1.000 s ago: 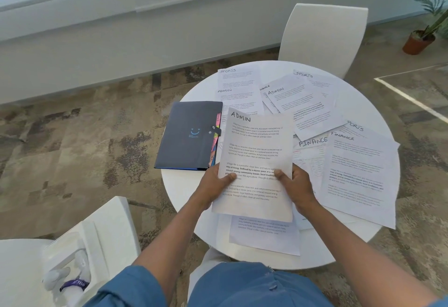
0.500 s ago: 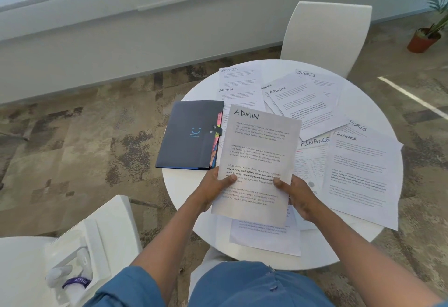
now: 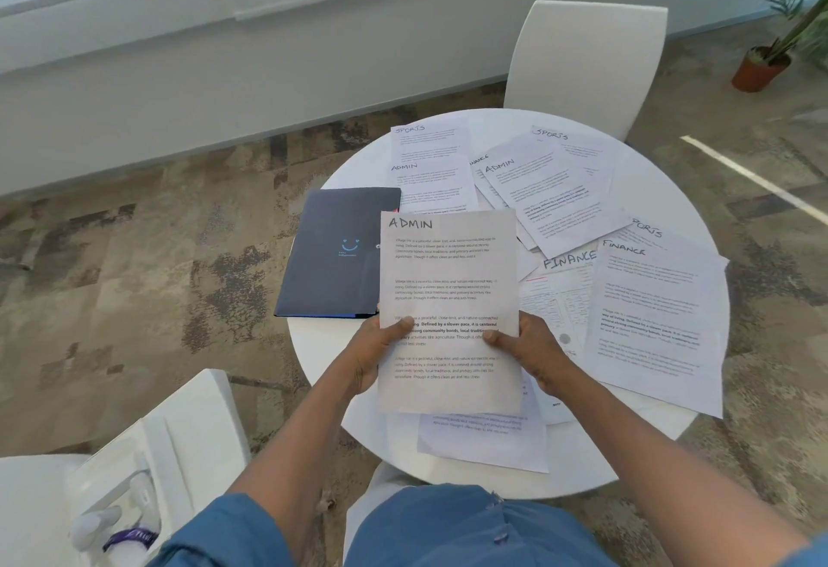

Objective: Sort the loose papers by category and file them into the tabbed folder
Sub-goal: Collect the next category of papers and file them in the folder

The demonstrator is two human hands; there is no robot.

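While both hands' grip pinches the "ADMIN" sheet (image 3: 448, 288) (thumbs on top), "FINANCE" pages (image 3: 649, 320) lie beside.

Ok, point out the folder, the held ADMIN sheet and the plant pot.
folder (image 3: 334, 248), head view, dark front cover.
held ADMIN sheet (image 3: 448, 279), head view, middle of the page.
plant pot (image 3: 757, 73), head view, its side.

Your round white table (image 3: 663, 190) is carrying plenty: the dark folder (image 3: 334, 253) lies closed at its left edge, and loose sheets fan over the rest, SPORTS and ADMIN papers (image 3: 430, 167) at the far side, FINANCE pages (image 3: 649, 320) overlapping on your right, one sheet (image 3: 484, 443) nearest you.
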